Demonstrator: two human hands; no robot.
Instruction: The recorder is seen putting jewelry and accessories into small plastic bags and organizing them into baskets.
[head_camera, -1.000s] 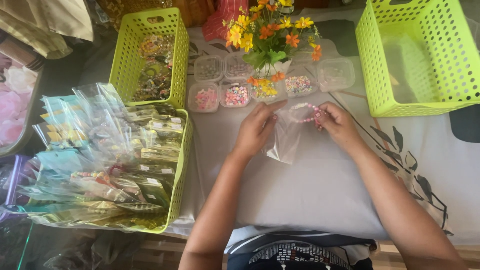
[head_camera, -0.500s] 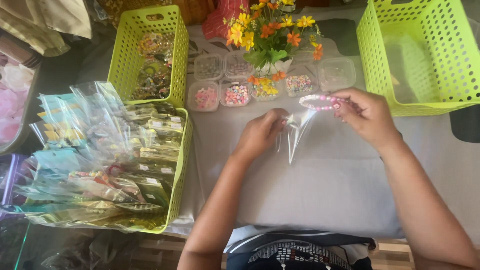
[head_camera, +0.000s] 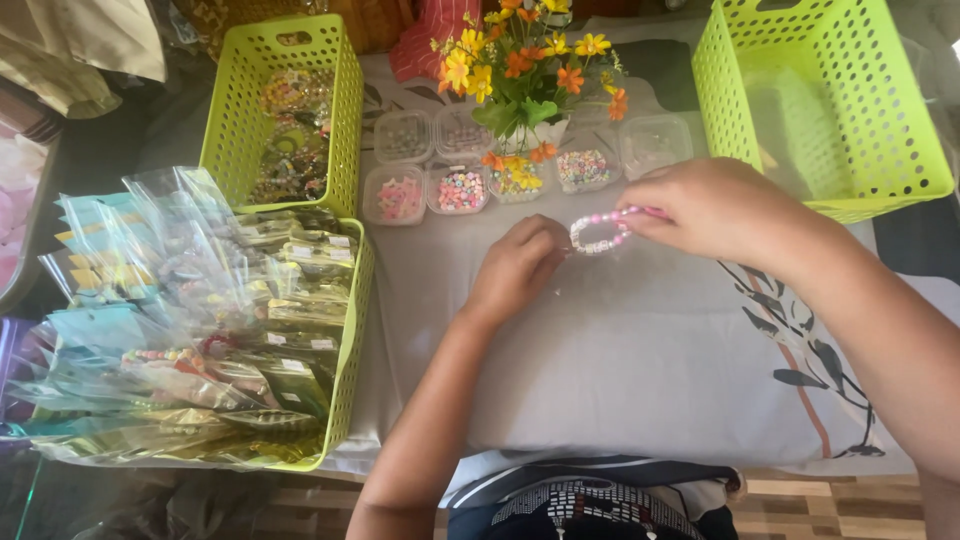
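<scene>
Item in my grip: one beaded bracelet (head_camera: 600, 232), pink and white, pinched at its right end by the fingers of my right hand (head_camera: 715, 205), the loop hanging just above the grey cloth (head_camera: 640, 360); my left hand (head_camera: 520, 265) is curled, its fingertips touching the loop's left side, and I cannot tell whether anything else lies under them (the clear bag seen half a second ago no longer shows in view). Change noted: bracelet has come down from beside the bead boxes (head_camera: 460, 188) towards my left hand, and now sits bare between both hands. Surroundings: flower vase (head_camera: 528, 95) behind; empty green basket (head_camera: 905, 180) at right; basket of bagged pieces (head_camera: 355, 330) at left
</scene>
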